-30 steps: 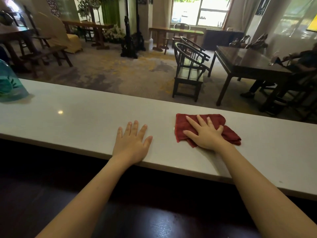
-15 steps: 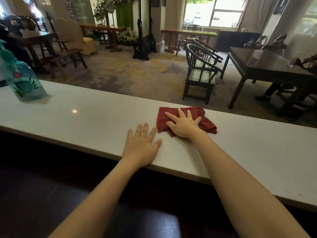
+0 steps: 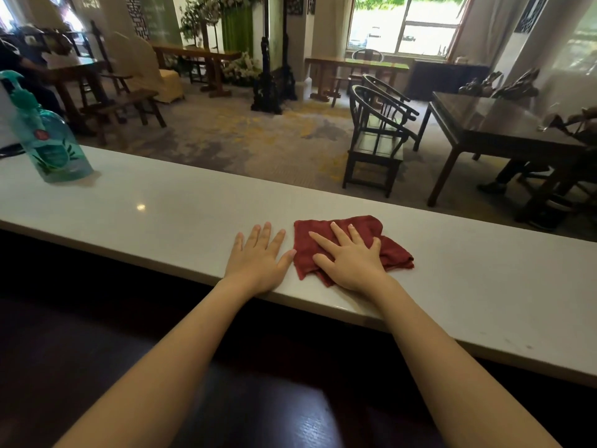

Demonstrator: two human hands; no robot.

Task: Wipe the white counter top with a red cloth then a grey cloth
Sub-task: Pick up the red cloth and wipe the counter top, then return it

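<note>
Right hand lies flat, fingers spread, pressing the red cloth onto the white desk near its front edge; not clenched. Left hand rests palm-down, released, just left of the cloth. Teal pump bottle stands far left.

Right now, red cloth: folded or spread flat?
Loosely folded. The red cloth lies bunched in overlapping layers on the white counter top, with the right hand pressed flat on it.
</note>
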